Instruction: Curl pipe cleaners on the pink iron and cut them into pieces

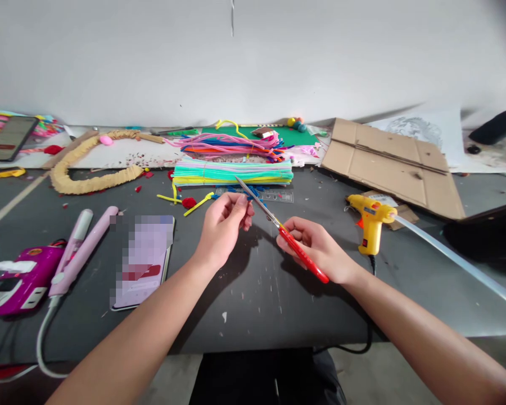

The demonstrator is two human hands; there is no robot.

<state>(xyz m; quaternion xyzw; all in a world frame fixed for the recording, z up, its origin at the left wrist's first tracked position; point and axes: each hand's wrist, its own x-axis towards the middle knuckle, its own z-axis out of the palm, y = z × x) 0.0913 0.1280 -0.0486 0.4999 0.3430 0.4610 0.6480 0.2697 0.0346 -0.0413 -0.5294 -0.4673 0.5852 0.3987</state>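
Note:
My right hand (320, 250) is closed round the red handles of a pair of scissors (278, 225), whose metal blades point up and left toward my left hand. My left hand (223, 225) is held in a pinch just left of the blades, above the dark table; it seems to grip a small blue piece, too small to make out. Right behind the blade tips lies a stack of coloured pipe cleaners (231, 171), with a blue one (240, 192) loose at its front.
A yellow glue gun (371, 219) with a long clear stick stands right of my right hand. A phone (145, 261), a pink hair straightener (82, 242) and a magenta device (19, 281) lie at left. Flat cardboard (392, 163) sits back right, a tan wrapped ring (88, 163) back left.

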